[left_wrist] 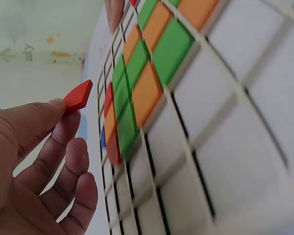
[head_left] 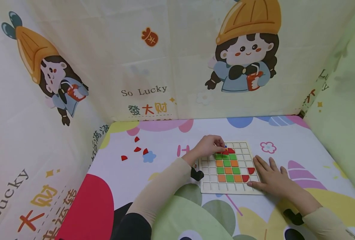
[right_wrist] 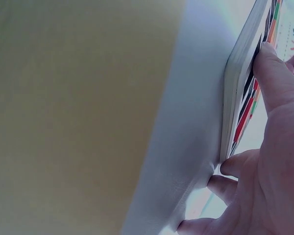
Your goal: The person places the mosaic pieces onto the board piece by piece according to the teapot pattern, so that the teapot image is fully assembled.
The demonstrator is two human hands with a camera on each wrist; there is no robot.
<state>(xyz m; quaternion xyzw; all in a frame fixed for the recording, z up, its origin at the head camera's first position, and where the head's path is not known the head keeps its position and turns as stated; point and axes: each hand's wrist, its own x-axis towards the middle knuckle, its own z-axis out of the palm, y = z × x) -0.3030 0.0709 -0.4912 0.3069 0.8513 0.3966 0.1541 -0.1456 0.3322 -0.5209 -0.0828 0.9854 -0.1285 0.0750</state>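
My left hand [head_left: 208, 146] pinches a red, curved-edged piece [left_wrist: 79, 97] between thumb and index finger, in the left wrist view just above the far part of a pale grid board [head_left: 209, 187]. Green tiles [head_left: 220, 170] and orange tiles [head_left: 222, 178] fill a block of squares on the board. Beyond them sit red pieces, an orange one and a bit of blue [left_wrist: 103, 137]. Two more red pieces [head_left: 251, 171] lie at the board's right side. My right hand [head_left: 273, 178] rests at the right edge, its thumb [right_wrist: 274, 73] on the board and its fingers extended beside it.
Several loose red pieces [head_left: 137, 149] lie on the patterned tablecloth [head_left: 165, 146] to the left of the board. Cloth walls [head_left: 189, 66] with printed cartoon figures stand behind and at both sides.
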